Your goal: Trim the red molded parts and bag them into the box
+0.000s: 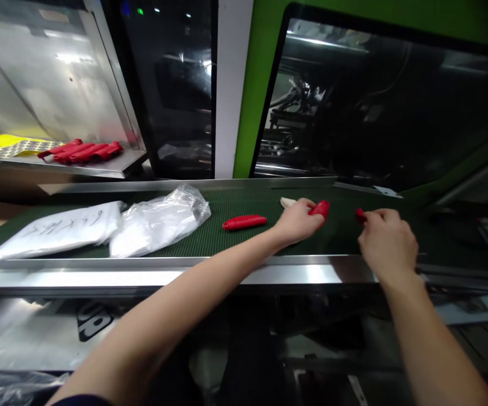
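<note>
Right of centre in the head view, both hands were out over the green conveyor belt (227,237), each on a small red plastic piece. The left hand (298,221) had its fingers curled around a red handle-shaped part (320,209), holding it at the fat end just off the belt. The right hand (386,242) was pinching another red part (360,215) between thumb and fingertips, only the tip poking out, so I couldn't tell how much of it was in the grip.

Toward the middle of the frame a third red moulded handle (244,222) lay flat on the belt, clear of both hands. Just behind the left hand there was a small pale cream piece (288,202), touching or nearly touching the fingers, hard to say which.

Handling-wise, my guess: these looked like light, stiff moulded plastic, smooth and a bit glossy, so slightly slippery but not fragile. The tapered shape suggested grabbing around the thicker middle rather than the narrow tip.

Left side of the frame: a crumpled clear plastic bag (159,220) and a flat white bag with handwriting (57,230) sat on the belt. Upper left, a bunch of red handles (83,151) lay on a steel shelf (112,164) beside a yellow sheet (2,141).
</note>
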`<state>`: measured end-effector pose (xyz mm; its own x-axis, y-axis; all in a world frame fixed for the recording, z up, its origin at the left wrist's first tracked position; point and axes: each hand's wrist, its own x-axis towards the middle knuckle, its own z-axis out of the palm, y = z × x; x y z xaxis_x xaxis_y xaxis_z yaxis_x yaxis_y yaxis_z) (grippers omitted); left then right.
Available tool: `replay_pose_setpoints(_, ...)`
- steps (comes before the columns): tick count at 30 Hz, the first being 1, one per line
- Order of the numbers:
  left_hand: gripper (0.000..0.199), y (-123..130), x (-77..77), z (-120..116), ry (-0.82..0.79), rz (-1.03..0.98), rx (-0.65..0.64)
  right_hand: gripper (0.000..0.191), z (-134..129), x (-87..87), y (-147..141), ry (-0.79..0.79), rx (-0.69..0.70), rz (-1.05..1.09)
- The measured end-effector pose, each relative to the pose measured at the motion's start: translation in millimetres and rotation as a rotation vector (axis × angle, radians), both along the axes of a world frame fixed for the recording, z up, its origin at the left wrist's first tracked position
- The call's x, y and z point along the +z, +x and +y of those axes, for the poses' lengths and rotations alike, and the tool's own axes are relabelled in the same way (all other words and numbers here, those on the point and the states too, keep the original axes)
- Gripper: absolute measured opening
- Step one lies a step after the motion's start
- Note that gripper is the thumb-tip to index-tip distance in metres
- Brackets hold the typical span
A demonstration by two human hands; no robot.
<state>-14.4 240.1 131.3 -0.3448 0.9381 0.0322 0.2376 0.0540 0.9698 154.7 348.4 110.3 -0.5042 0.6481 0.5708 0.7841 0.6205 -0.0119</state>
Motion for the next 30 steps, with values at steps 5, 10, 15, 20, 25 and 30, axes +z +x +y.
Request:
replay_pose_setpoints(5, 0.037, 14.9, -25.7, 68.7, -0.091, 0.253, -0.064, 0.033, 27.3, -5.5, -4.4, -0.087, 0.058, -0.166)
replay_pose_setpoints(10, 0.037, 22.3, -38.1, 68.8, -0.086, 0.540, -0.020, 0.036, 31.4, -13.3, -4.3, -0.124, 0.048, -0.129)
replay_pose_setpoints(15, 0.032, -9.4, -19.0, 38.7, 0.025, 0.697, 0.003, 0.038, 18.7, -12.0, -2.4, -0.078, 0.048, 0.067)
replay_pose_setpoints(20, 0.028, -87.0, 21.0, -22.4, 0.035, 0.814, 0.105, 0.039, -32.1, -18.9, -24.8, -0.115, 0.377, 0.148)
replay_pose_setpoints(25, 0.031, -140.1, 30.7, -70.9, -0.230, 0.880, -0.065, 0.024, -62.0, -12.5, -79.0, -0.410, 0.852, -0.206)
replay_pose_setpoints(30, 0.066, -130.0, -7.2, -80.1, -0.277, 0.929, -0.224, 0.024, -54.5, -3.9, -108.8, -0.544, 0.898, -0.405)
